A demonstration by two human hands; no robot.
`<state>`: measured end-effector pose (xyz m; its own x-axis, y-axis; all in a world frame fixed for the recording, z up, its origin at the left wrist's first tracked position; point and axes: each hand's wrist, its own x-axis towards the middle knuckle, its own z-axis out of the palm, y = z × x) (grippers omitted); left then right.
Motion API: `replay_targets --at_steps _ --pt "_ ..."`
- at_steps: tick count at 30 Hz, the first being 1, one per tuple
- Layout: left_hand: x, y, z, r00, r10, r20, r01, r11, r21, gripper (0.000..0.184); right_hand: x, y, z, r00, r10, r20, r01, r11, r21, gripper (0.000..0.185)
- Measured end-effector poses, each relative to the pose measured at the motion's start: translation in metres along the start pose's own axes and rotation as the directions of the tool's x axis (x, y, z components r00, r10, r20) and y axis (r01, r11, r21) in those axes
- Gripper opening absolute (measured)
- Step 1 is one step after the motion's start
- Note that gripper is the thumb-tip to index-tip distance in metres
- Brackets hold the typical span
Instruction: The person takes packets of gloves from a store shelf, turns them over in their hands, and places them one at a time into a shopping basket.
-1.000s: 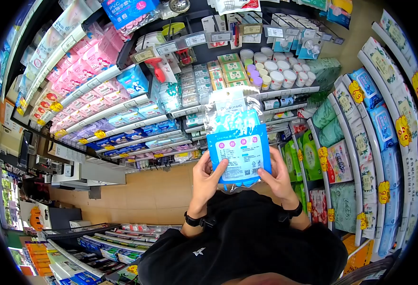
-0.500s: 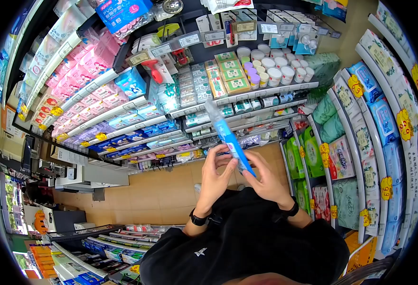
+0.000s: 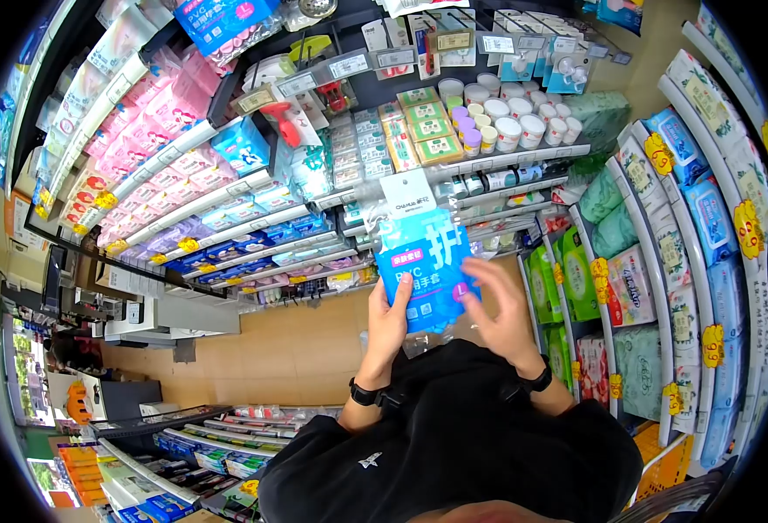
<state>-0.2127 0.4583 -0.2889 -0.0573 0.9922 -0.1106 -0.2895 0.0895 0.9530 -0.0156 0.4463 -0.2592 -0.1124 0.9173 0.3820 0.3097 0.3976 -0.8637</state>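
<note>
On the far left, soft pink packs sit in rows on a shelf that goes up like steps. A small blue pack sits at the right end of the pink ones. Next to it hangs a thing with a red handle. Below is the tan floor.

Then comes the left hand, with a black band on its wrist. Its grip is closed on a blue packet, with the thumb flat on the front. The packet is up in the air, in front of the person's black top and below the back shelf. It leans a bit. Its see-through top has a white card, and the front has big white writing, "PVC" and a pink dot with an "L".

Behind the packet, little green and yellow boxes are stacked, and white tubs stand to the right of them.

The right hand is at the packet's right edge. Its grip is loose, with the fingers spread and blurry. I cannot tell if the tips touch the packet. This wrist has a dark band too.

Farther right, bright green packs fill a shelf. On the far right are blue packs.
</note>
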Motion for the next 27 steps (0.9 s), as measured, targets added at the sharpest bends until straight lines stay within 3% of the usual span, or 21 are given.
replay_targets --at_steps 1,3,4,6,7,10,12,16,20,27 --pt "-0.002 0.0 0.0 1.0 -0.003 -0.002 0.003 1.0 0.001 0.031 0.0 0.008 -0.002 1.0 0.003 0.002 -0.003 1.0 0.001 0.041" --pt "-0.005 0.001 0.001 0.999 -0.024 0.048 0.026 0.999 -0.042 0.032 -0.001 0.027 -0.003 0.97 0.232 -0.072 -0.209 0.947 0.244 0.039" --pt "-0.007 0.002 0.003 0.998 -0.028 0.05 0.03 0.999 -0.042 0.032 -0.003 0.032 -0.005 0.969 0.236 -0.073 -0.212 0.947 0.243 0.039" --pt "-0.008 0.002 0.006 0.993 -0.075 0.094 0.085 0.991 -0.101 0.032 -0.007 0.038 -0.009 0.927 0.35 0.132 -0.359 0.734 0.576 0.039" --pt "-0.008 0.001 0.007 0.992 -0.079 0.094 0.088 0.991 -0.1 0.032 -0.011 0.042 -0.014 0.908 0.361 0.213 -0.414 0.698 0.584 0.034" --pt "-0.003 -0.001 0.008 0.986 -0.099 0.137 0.106 0.993 -0.045 0.032 -0.02 0.039 -0.015 0.92 0.33 0.212 -0.391 0.733 0.556 0.029" --pt "0.001 -0.004 0.004 0.98 -0.123 0.159 0.109 0.99 0.093 0.032 -0.023 0.038 -0.015 0.918 0.346 0.193 -0.393 0.739 0.546 0.028" --pt "0.006 -0.003 0.006 0.969 -0.16 0.19 0.139 0.983 0.119 0.031 -0.025 0.033 -0.016 0.909 0.385 0.161 -0.408 0.741 0.533 0.025" --pt "0.013 0.0 0.015 0.974 -0.101 0.201 0.088 0.993 0.073 0.03 -0.032 0.035 -0.016 0.912 0.397 0.104 -0.387 0.747 0.54 0.026" --pt "0.04 0.011 0.024 0.913 -0.12 0.389 0.093 0.992 0.088 0.031 -0.034 0.024 -0.015 0.899 0.434 -0.057 -0.342 0.777 0.528 0.027"
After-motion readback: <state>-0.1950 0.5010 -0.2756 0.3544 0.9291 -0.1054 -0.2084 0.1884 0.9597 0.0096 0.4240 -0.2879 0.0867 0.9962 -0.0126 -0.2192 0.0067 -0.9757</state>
